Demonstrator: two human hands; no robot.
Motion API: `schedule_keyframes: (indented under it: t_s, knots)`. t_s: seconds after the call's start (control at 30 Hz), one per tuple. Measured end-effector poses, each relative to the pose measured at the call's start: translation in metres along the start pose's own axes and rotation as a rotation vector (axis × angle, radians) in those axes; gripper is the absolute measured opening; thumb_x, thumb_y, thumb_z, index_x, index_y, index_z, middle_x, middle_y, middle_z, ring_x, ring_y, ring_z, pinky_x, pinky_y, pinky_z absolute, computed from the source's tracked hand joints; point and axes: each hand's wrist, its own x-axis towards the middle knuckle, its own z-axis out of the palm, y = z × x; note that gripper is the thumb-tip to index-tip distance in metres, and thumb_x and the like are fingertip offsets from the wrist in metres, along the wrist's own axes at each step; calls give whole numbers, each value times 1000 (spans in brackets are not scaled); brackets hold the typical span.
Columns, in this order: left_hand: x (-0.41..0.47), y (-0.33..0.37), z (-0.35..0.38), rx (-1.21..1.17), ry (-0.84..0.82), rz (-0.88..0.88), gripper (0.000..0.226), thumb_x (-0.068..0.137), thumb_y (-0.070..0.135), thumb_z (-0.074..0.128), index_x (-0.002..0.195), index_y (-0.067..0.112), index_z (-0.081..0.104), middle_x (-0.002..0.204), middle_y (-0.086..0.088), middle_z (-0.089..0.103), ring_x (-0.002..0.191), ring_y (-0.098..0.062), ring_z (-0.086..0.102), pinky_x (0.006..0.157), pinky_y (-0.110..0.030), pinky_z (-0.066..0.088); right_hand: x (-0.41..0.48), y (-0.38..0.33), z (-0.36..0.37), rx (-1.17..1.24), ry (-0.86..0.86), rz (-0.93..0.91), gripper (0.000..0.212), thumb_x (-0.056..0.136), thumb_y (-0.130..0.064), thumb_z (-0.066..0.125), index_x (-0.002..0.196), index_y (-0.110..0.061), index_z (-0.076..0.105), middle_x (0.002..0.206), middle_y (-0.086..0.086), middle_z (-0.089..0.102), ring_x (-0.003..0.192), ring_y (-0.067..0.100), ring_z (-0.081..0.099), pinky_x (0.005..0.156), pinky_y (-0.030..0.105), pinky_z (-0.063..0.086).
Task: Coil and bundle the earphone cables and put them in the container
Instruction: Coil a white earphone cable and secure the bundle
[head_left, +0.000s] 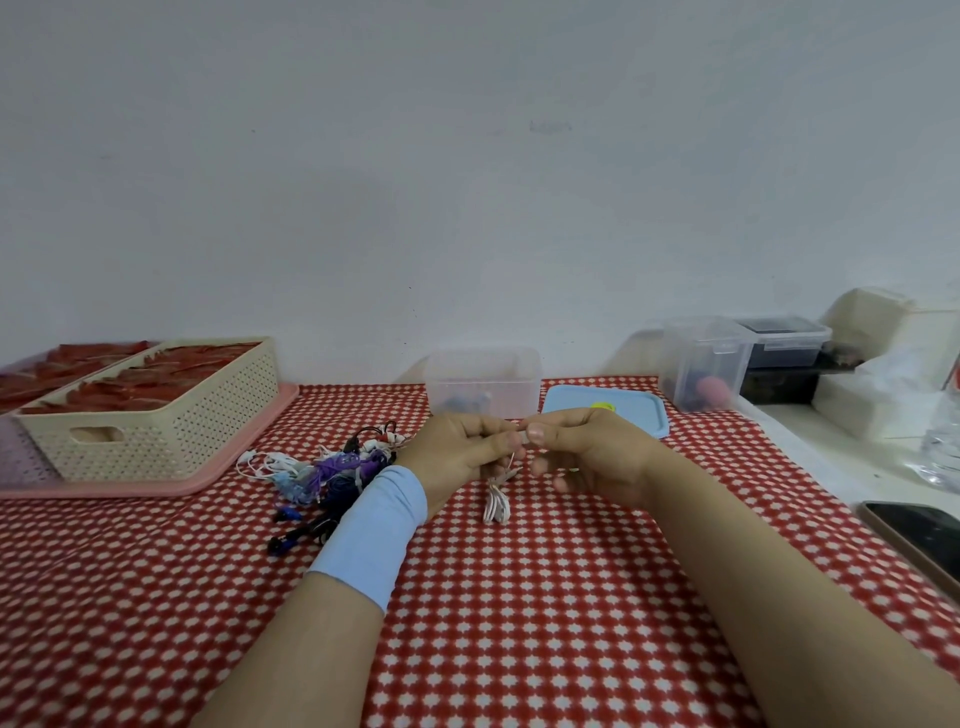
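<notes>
Careful: that white earphone cable (496, 506) hangs in loose loops under your hands, its lower end seemingly resting on the worktop (519, 623). Slacken the pinch and I'd expect the coil to spring apart. Your left hand (457, 452) and right hand (587, 452) meet fingertip to fingertip, each grip pinched tight on the cable's upper end. The clear container (483, 382) waits just beyond them.

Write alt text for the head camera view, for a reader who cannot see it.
A left hand and a right hand pinch a white earphone cable over a red checked tablecloth. A pile of tangled earphones lies to their left; a clear container stands open behind them.
</notes>
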Motion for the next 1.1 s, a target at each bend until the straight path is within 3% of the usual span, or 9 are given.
schedule_keyframes:
  t_s: [0.23,0.53,0.67,0.77,0.87,0.97,1.1]
  knots:
    - [-2,5,3,-115,-50,14,13,90,7,63,98,3,72,82,-8,72,82,-23,64,76,-31,58,1,0,2,66,-39,-27,27,74,-26,73,97,-13,77,90,9,75,72,13,69,47,19,47]
    - [0,8,2,-204,-54,35,10,84,10,67,90,7,75,79,-8,72,77,-20,65,72,-28,58,4,0,3,124,-75,-85,15,77,-27,73,87,-18,79,87,6,73,66,11,68,44,17,38]
    - [-1,5,3,-161,-36,24,11,90,3,63,97,2,72,78,-6,72,76,-17,63,72,-24,56,6,3,3,78,-29,-83,11,76,-24,72,80,-17,80,81,5,73,58,10,65,40,16,33]
    - [0,6,1,-118,-8,23,9,91,5,63,95,4,72,77,-5,72,74,-16,62,70,-24,55,10,4,5,89,11,-79,21,80,-22,73,97,-13,77,82,4,73,56,11,63,40,16,33]
    - [1,11,-4,-119,29,32,16,92,6,65,105,-2,68,80,-7,70,72,-16,61,69,-25,56,11,2,3,89,77,-80,25,90,-27,70,110,-13,74,95,2,75,56,11,57,42,18,35]
    - [0,12,-8,-143,82,30,21,88,6,70,107,-1,65,85,-9,69,74,-15,64,70,-25,57,10,0,-5,-67,193,-103,18,95,-30,68,107,-20,76,100,0,77,57,11,56,46,20,37]
    - [-1,12,-10,-54,104,74,27,87,4,71,112,9,63,86,-12,70,77,-18,67,72,-28,59,9,6,-7,-435,256,-180,17,92,-19,71,109,-22,76,96,2,77,62,12,65,52,22,48]
